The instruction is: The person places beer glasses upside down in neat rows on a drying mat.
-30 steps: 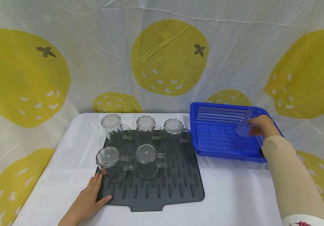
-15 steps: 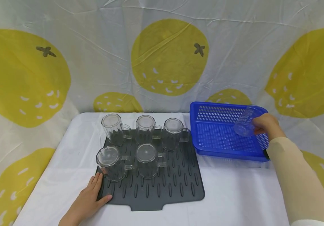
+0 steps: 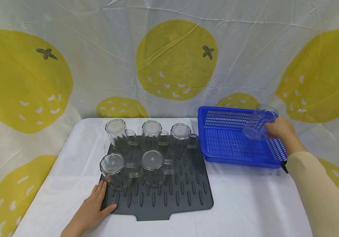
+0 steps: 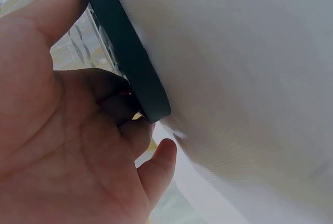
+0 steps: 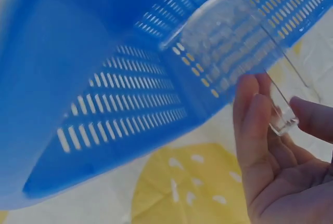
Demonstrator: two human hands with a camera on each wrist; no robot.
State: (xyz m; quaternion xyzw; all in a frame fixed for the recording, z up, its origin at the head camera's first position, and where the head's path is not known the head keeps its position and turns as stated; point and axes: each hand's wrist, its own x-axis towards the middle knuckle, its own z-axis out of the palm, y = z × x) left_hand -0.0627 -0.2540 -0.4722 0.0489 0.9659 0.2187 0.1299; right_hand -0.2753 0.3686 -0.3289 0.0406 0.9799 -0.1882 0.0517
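Note:
My right hand [image 3: 280,127] grips the handle of a clear glass mug [image 3: 253,126], thumb on one side and fingers on the other. The mug tilts over the right part of a blue perforated basket [image 3: 231,159], its mouth toward the upper right. In the right wrist view the mug [image 5: 223,37] overlaps the basket wall [image 5: 195,94]. My left hand [image 3: 90,209] rests at the near left corner of a dark grey ridged drying mat [image 3: 184,197], fingers along its side and thumb on its front edge. In the left wrist view the mat edge [image 4: 127,52] hides some fingertips.
Several upside-down glass mugs [image 3: 153,161] stand in two rows on the mat, handles to the right. The front row's left mug [image 3: 113,164] is close to my left fingers. A white cloth [image 3: 246,197] covers the table, with a lemon-print curtain [image 3: 98,65] behind.
My right hand has lifted the mug slightly within the basket area, and the mug's mouth now rises above the basket's back rim. My left hand and the mugs on the mat stay put.

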